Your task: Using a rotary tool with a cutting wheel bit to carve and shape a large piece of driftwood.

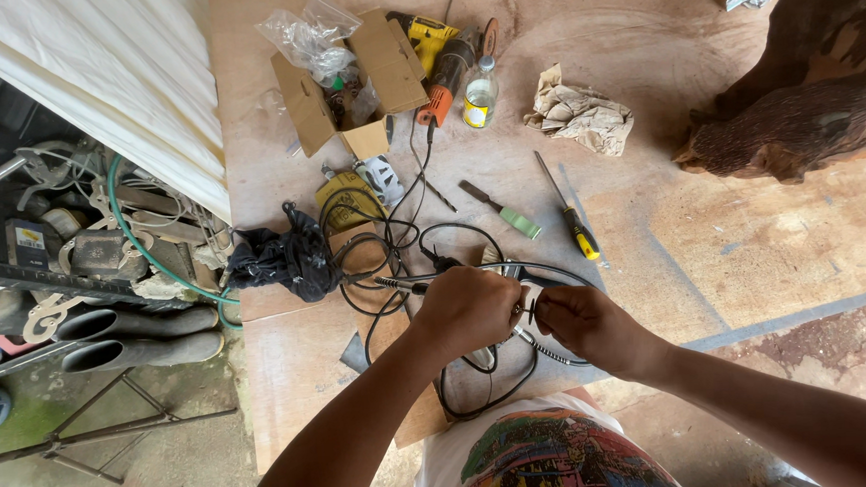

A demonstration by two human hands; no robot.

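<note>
Both hands busy on a slim silver handpiece amid tangled black cable, low on the plywood counter (291, 383).

Left hand (467, 310) clenched around the thin silver metal rotary handpiece (400, 285), fingers wrapped tight; right hand (583, 327) pinching closed on a small white part (531, 298) at the tool's near end, exact grip partly hidden. Coiled black flexible cable (373, 252) looped under and around both wrists, just beside a crumpled black cloth (288, 254). Further up: green-handled chisel (504, 211), yellow-and-black screwdriver (572, 221), open brown cardboard box (343, 83), orange-and-black power tool (443, 77), small clear bottle (480, 95). Likely trouble: loops snagging a wrist and dragging loose tools along, or the small white part slipping and vanishing among the coils.
</note>
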